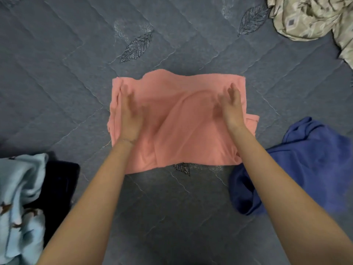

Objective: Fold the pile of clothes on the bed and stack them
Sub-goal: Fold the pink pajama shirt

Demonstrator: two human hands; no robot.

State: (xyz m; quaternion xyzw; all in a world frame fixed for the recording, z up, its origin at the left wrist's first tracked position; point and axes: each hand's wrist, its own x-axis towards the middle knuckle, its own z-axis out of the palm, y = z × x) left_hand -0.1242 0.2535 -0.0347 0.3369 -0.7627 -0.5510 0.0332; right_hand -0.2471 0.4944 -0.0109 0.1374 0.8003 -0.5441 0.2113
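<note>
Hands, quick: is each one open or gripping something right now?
Left hand: open, fingers straight, flat over the pink garment, holding nothing.
Right hand: open, fingers straight, tilted on edge over it, holding nothing.

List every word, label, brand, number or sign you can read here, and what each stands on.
None: no text can be read anywhere.
The pink garment, blue garment and dark garment show no lettering or tag.
The light blue garment bears only small brown figures, the beige cloth diamond shapes, the bed cover stitched leaves.
</note>
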